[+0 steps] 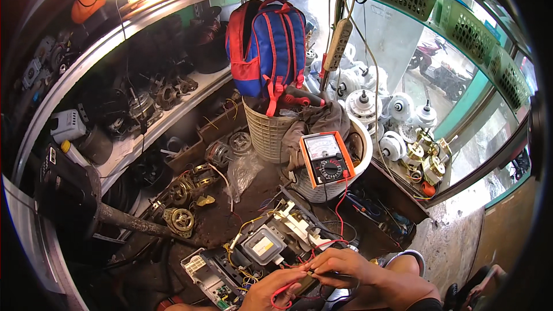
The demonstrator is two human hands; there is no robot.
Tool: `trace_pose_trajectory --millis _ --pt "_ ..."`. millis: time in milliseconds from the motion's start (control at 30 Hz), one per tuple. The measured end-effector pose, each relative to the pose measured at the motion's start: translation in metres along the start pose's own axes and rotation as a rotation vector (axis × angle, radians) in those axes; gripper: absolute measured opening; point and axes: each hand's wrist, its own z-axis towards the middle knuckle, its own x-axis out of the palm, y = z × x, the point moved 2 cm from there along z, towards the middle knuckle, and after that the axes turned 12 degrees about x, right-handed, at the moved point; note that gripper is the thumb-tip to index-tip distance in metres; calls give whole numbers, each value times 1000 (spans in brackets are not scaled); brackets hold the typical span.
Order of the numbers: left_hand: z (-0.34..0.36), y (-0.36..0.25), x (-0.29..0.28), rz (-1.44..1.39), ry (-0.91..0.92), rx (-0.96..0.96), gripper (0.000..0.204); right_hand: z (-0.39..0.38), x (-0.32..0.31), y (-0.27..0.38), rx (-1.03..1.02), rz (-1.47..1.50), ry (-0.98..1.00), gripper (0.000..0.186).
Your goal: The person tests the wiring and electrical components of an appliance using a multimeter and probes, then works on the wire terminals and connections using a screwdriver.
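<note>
The fingers of the left hand (275, 288) and the right hand (337, 266) met nearly tip to tip, bent inward and drawn close; I could not tell whether either pair was fully closed, or on what, since the contact point was small and partly covered. A thin red insulated cable (342, 214) looped about the 2 hands, and a thin black cable (325, 193) hung beside it. Just beyond lay the opened appliance chassis of pale plastic and metal (294, 222), carrying a square silver metal box with a yellow label (264, 244), loose yellow wires (233, 256) and a green circuit board (222, 300). Doing this well probably called for a light, steady pinch, fingers back from bare metal, and enough slack that the red cable neither snagged nor tugged. Farther up, the orange-cased meter with a white dial and black lower face (327, 164) lay tilted over the pale round basket (365, 150), near a crumpled grey-brown cloth (329, 121); keeping its dial in view seemed wise. Left of it, brass-coloured round motor parts (180, 220) sat on the grimy brown surface (210, 224).
</note>
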Motion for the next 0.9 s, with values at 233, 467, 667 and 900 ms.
trace_pose_trajectory --millis 233,467,667,900 --pt "0 -4 2 8 2 -1 23 -2 -1 0 -15 11 -16 23" --pt "-2 -3 4 -8 9 -15 24 -2 -2 0 -28 13 -2 24" --pt "1 -7 5 8 17 2 24 -2 -4 5 -11 9 -15 23" --pt "-3 -7 5 16 8 -1 25 -6 1 1 6 -21 -15 22"
